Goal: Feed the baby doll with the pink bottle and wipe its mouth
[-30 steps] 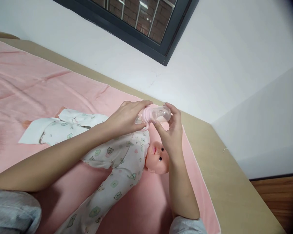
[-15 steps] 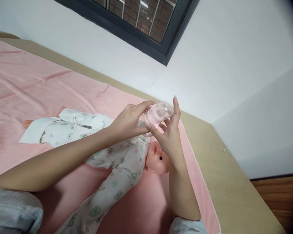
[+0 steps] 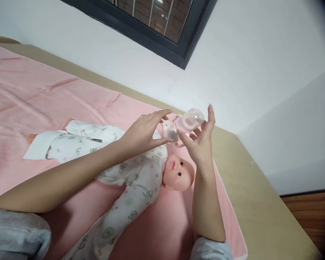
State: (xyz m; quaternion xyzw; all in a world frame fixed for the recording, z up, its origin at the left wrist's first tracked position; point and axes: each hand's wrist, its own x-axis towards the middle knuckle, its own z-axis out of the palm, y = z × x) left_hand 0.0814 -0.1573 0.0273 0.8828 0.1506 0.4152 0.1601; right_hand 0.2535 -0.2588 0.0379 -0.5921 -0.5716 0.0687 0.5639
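Note:
A small clear baby bottle (image 3: 171,135) with a pink collar and a transparent dome cap (image 3: 194,117) is held tilted above the doll, its cap toward the upper right. My right hand (image 3: 199,141) grips it round the collar with thumb and fingers, the index finger sticking up. At the bottle's base, my left hand (image 3: 143,135) has its thumb and fingers spread apart; whether the tips touch the plastic I cannot tell. Below the hands lies a baby doll (image 3: 178,173) on its back, in a white outfit (image 3: 141,180) printed with green animals.
A pink blanket (image 3: 29,94) with creases covers much of the wooden tabletop (image 3: 249,202). Behind it stands a white wall (image 3: 260,65) with a dark-framed window (image 3: 176,54). Brown wood (image 3: 311,209) shows at the lower right.
The bottle and my right hand have moved to the right, uncovering more of the doll's head. My left hand has stayed nearly in place and its grip on the base has loosened.

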